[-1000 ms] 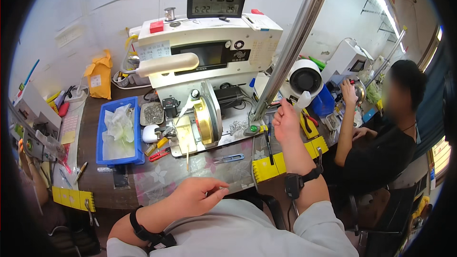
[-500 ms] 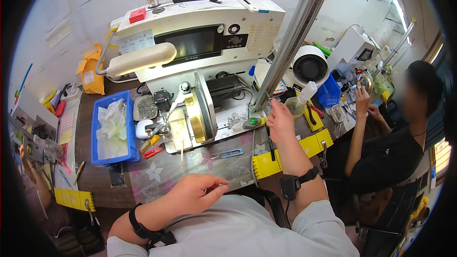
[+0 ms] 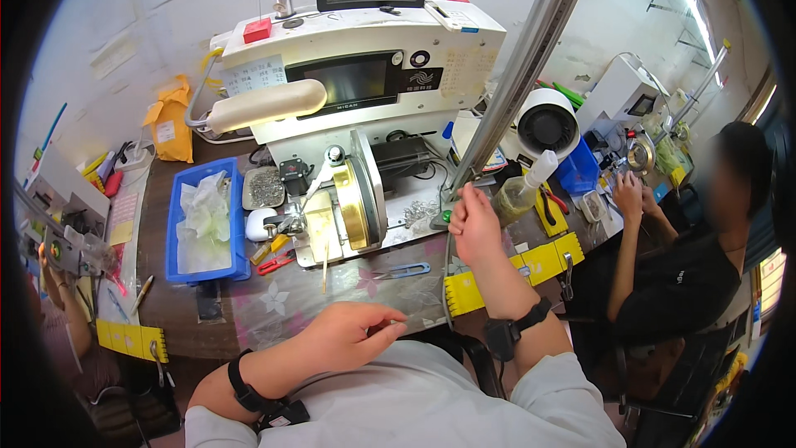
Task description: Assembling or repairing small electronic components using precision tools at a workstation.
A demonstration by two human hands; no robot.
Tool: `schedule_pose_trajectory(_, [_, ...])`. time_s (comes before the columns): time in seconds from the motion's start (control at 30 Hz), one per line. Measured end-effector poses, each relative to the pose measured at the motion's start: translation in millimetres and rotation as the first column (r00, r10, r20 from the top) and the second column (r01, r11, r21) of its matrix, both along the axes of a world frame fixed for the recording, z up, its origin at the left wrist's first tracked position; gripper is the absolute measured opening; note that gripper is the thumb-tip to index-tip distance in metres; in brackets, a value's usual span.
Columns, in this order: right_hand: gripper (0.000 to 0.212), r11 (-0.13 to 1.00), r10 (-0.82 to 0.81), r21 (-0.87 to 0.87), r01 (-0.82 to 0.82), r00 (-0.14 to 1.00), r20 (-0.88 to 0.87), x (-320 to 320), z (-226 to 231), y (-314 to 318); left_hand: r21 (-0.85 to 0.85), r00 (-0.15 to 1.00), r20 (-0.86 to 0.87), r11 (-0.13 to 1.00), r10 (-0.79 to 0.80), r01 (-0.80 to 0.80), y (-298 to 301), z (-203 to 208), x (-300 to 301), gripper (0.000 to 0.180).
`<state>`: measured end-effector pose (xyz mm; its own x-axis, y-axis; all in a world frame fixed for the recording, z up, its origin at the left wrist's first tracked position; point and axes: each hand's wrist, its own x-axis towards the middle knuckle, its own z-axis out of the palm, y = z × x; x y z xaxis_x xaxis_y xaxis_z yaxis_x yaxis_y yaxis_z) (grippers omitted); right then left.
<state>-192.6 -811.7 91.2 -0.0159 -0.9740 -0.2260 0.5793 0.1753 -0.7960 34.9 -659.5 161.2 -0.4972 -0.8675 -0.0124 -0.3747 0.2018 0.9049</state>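
Note:
My right hand [image 3: 478, 228] is raised over the bench, its fingers curled in and the thumb pressed to them. Anything in that pinch is too small or hidden to make out. Just left of it is a green button [image 3: 446, 216] on the machine's base. Low in front of my body, my left hand [image 3: 352, 337] has bent fingers, with thumb and forefinger tips close together; what they hold, if anything, I cannot make out. Beyond it stands a white machine [image 3: 464, 75] with a brass-coloured wheel [image 3: 351, 203]. Blue-handled tweezers [image 3: 408, 270] lie between hand and machine.
A blue tray [image 3: 172, 236] with plastic bags sits left, beside a dish of small metal parts [image 3: 264, 188]. Red-handled pliers [image 3: 276, 262] lie near the wheel. Right are a spray bottle [image 3: 518, 195], a metal post [image 3: 531, 46], yellow edging [image 3: 518, 272] and a seated person [image 3: 680, 270].
The view has shifted slightly, so the bench appears farther right. My right hand has come left toward the green button, and its forearm covers the black pen-like stick. My left hand stays nearly the same.

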Motion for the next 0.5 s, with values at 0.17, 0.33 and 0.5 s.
schedule_pose_trajectory(0.17, [0.020,0.849,-0.089,-0.286,-0.444,0.414,-0.906,32,10,61,-0.154,0.973,0.144,0.975,0.181,-0.158,-5,-3,1,0.027])
schedule_pose_trajectory(0.33, [0.016,0.497,-0.061,-0.101,-0.862,0.081,-0.995,47,-7,119,-0.113,0.955,0.109,0.958,0.277,-0.265,-25,-42,-25,0.033])
schedule_pose_trajectory(0.5, [0.018,0.169,-0.192,-0.354,-0.920,0.321,-0.927,42,31,112,0.063,0.965,0.012,0.963,0.260,-0.261,-29,-23,-18,0.024])
